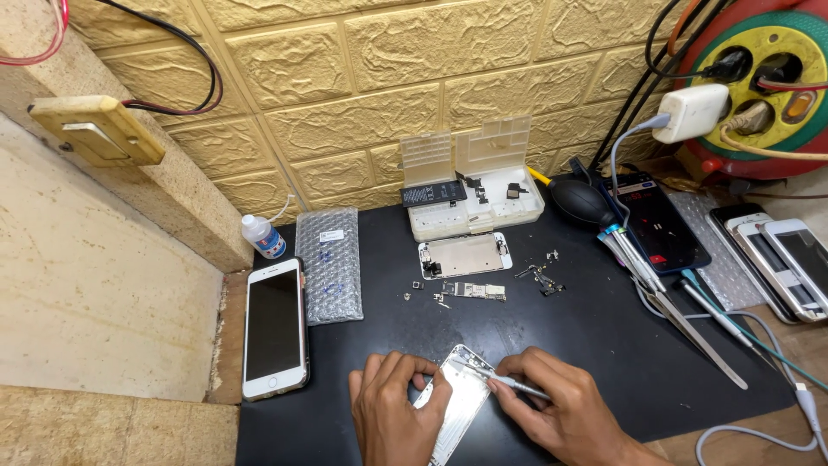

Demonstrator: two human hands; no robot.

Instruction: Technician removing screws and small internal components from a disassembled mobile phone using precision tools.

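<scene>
Left hand: our left hand (392, 414) grips the silver phone shell (457, 401), near the front edge of the black worktop (586, 345).
Right hand: our right hand (561, 410) pinches a thin metal tool (516, 385), tip on the shell.
Hidden: shell's lower end cut off; tiny screws (542, 278) hard to make out.
Room: bare mat lies right of our hands.

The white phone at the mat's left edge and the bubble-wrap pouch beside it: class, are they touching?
Apart. The head view shows a dark strip of mat between the white phone and the bubble-wrap pouch along their facing edges.
</scene>
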